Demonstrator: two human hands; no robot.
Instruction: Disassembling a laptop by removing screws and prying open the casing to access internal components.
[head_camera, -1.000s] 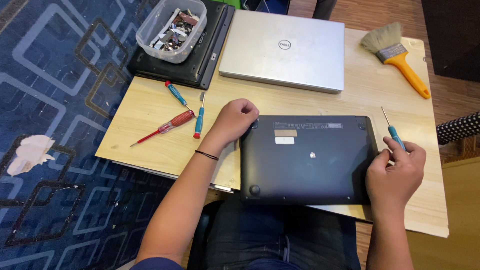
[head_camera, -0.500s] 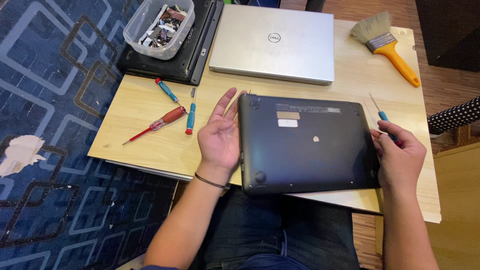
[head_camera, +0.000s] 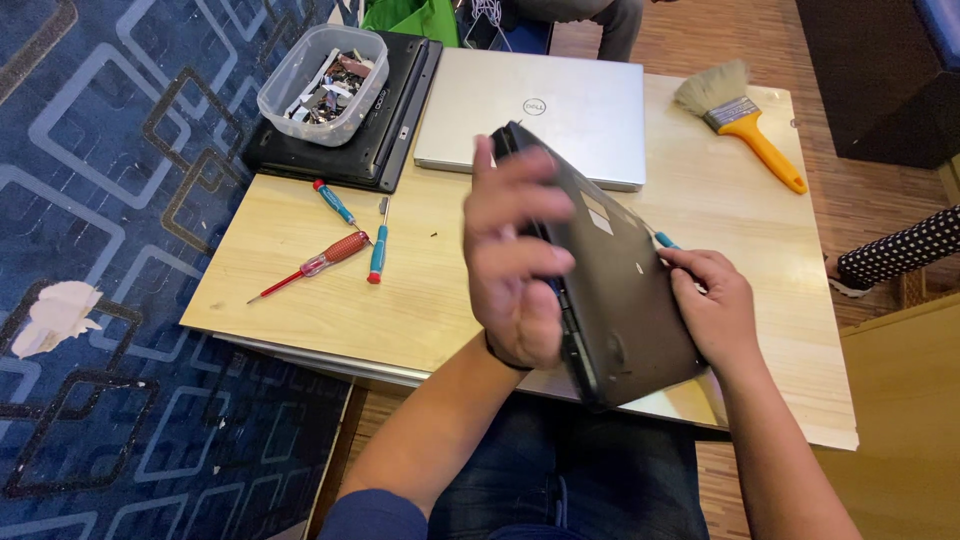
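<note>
Dark laptop (head_camera: 620, 290) is tilted up on edge above the near side of the wooden worktop (head_camera: 300, 290), underside facing right, near corner low over the worktop's front edge. Left hand (head_camera: 515, 260) is on its left face and edge — fingers spread and only partly curled, blurred, palm against the casing; how firm the hold is cannot be told. Right hand (head_camera: 710, 305) is closed on the laptop's right edge, fingers wrapped over the underside. A thin blue-handled tool (head_camera: 665, 240) shows just at that hand's fingertips; whether it is pinched in the same hand cannot be told.

Behind the lifted laptop — a closed silver laptop (head_camera: 540, 110) lies flat, touching or nearly touching it in view. To its left a black laptop (head_camera: 395, 140) carries a clear plastic tub (head_camera: 322, 70) of small mixed parts.

On the bare worktop left of the hands: red-handled screwdriver (head_camera: 320, 264), and two blue-handled screwdrivers (head_camera: 377, 248) close beside it. Far right corner: paintbrush with orange handle (head_camera: 745, 125), well apart from the hands.

Blue patterned carpet (head_camera: 100, 200) lies left of the worktop, with a crumpled white scrap (head_camera: 55, 315) on it.
</note>
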